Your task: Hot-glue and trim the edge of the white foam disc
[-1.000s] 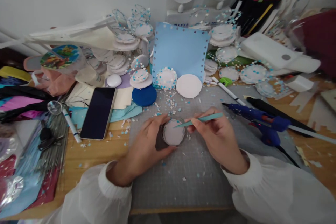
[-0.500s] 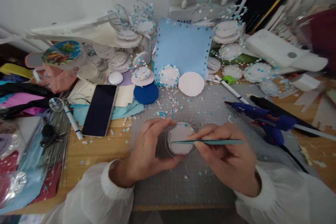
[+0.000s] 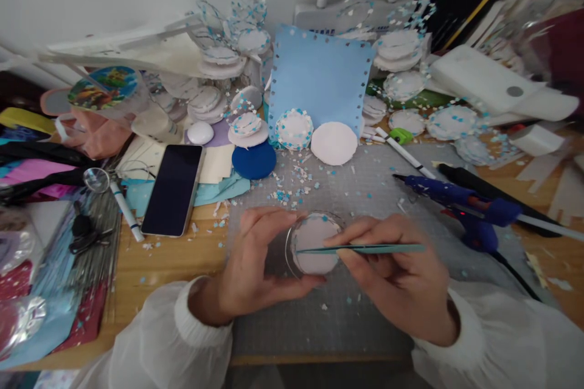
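Observation:
My left hand [image 3: 258, 264] curves around the left side of a white paper disc [image 3: 314, 234] with a clear round rim, its fingertips at the top and thumb at the bottom. Green tweezers [image 3: 383, 248] are pinched between the thumb and fingers of my right hand [image 3: 399, 273]. Their tips point left and lie over the disc; whether they grip anything is too small to tell. A small blue piece sits at the disc's upper edge. Both hands are above the grey cutting mat [image 3: 283, 328].
Small blue and white confetti [image 3: 285, 196] lies behind the disc. A phone [image 3: 173, 190] is at the left, a blue glue gun [image 3: 456, 197] with a lit red light at the right. Behind stand a light blue card [image 3: 319, 79], a dark blue disc [image 3: 253, 160] and a white disc [image 3: 334, 143].
The camera view has shifted slightly. Both hands keep nearly the same pose around the disc, and the tweezers remain over it with their tips at its left part.

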{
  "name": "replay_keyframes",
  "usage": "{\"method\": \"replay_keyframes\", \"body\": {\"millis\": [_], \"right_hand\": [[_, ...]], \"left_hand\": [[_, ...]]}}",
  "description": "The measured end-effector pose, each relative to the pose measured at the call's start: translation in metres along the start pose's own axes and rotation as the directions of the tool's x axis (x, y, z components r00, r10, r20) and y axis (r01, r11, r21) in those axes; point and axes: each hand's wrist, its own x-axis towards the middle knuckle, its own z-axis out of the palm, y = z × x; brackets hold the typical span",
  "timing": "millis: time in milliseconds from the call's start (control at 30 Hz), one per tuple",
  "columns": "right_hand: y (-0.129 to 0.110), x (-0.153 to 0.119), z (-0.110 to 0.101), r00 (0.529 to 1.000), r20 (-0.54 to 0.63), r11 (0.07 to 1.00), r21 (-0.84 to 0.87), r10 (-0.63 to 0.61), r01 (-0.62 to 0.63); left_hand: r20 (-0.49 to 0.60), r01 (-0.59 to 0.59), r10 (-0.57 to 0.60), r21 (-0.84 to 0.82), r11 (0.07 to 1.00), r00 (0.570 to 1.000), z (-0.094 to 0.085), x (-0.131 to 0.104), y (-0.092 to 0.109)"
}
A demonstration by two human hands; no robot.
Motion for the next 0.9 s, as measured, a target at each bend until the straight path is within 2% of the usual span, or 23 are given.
{"method": "replay_keyframes", "body": {"millis": [200, 567, 900], "right_hand": [[-0.0002, 0.0016, 0.0008, 0.999, 0.015, 1.000, -0.008, -0.028, 0.028], [-0.0025, 0.0026, 0.0024, 0.992, -0.009, 0.991, -0.042, -0.129, 0.129], [0.0024, -0.0012, 0.0006, 0.978, -0.022, 0.976, -0.066, -0.209, 0.208]], "left_hand": [[0.007, 0.023, -0.023, -0.018, 1.000, 1.000, -0.0006, 0.0008, 0.0021], [-0.031, -0.066, 0.066, 0.021, 0.998, 0.997, 0.0001, 0.0035, -0.0004], [-0.029, -0.026, 0.026, 0.029, 0.999, 0.999, 0.0001, 0.0021, -0.0015]]}}
